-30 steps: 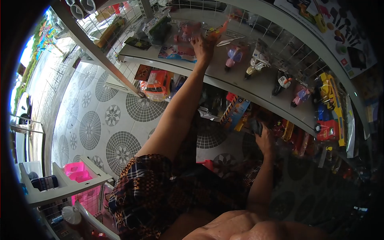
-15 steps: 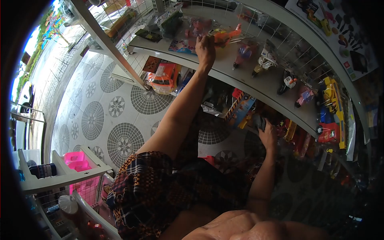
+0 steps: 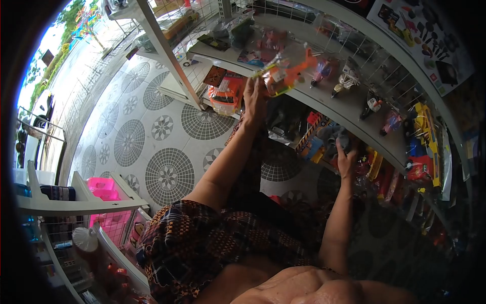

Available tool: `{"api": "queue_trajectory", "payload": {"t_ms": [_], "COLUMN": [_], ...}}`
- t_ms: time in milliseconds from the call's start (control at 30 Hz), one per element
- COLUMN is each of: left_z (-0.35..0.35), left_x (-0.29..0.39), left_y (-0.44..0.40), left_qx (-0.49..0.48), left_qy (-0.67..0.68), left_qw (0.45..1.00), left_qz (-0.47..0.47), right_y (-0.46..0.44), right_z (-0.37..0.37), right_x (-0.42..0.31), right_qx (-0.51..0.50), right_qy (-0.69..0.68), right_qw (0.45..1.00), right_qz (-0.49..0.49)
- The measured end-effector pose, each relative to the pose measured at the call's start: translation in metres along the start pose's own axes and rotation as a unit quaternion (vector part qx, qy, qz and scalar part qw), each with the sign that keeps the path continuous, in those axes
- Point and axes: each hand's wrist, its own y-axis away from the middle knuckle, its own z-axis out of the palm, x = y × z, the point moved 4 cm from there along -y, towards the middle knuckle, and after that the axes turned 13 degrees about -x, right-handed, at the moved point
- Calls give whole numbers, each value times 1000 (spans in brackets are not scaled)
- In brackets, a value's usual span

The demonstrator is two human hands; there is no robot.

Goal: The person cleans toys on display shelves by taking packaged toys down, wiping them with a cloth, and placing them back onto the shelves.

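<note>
Okay, so there's just the head view here. The left hand point(image 3: 255, 101) has its fingertips closed on the near end of an orange toy helicopter point(image 3: 283, 76), a pinch by the look of it, though motion blur hides exactly which part is gripped. The toy hangs tilted by the front edge of the shelf point(image 3: 328, 108), tail near a small pink-and-purple figure point(image 3: 322, 71). The right hand point(image 3: 347, 161) is lower down, fingers partly curled around a dark cloth point(image 3: 331, 136), next to the packed toys on the lower level; can't tell how tight that hold is.

My two cents: keep the pinch light and on the solid body, since the thin rotor bits would probably bend. Angle the tail away from the figure so nothing gets knocked, and bunch the cloth up so loose corners don't snag.
</note>
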Motion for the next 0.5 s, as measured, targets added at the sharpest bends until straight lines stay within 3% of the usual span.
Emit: {"api": "queue_trajectory", "payload": {"t_ms": [67, 133, 200, 267, 300, 333, 433, 500], "left_z": [27, 34, 43, 64, 69, 75, 70, 72], "left_x": [3, -15, -31, -31, -30, -32, -49, -57], "left_y": [25, 51, 68, 72, 77, 79, 87, 91], "left_qx": [-29, -21, -61, -116, -141, -171, -248, -223], "left_qy": [65, 106, 106, 97, 81, 47, 7, 95], "left_qw": [997, 987, 978, 969, 958, 956, 918, 916], "left_qz": [-14, -119, -168, -195, -235, -235, -309, -320], "right_y": [4, 13, 19, 13, 20, 17, 23, 27], "right_z": [0, 0, 4, 9, 20, 22, 54, 64], "right_x": [-7, 7, -11, -54, -60, -81, -72, -88], "right_qx": [46, 191, 199, 124, 125, 117, 42, 5], "right_qy": [-51, -42, 12, 1, 15, 146, 185, 223], "right_qw": [996, 978, 977, 974, 984, 966, 964, 955], "right_qz": [-60, -67, -81, -189, -126, -180, -186, -193]}}
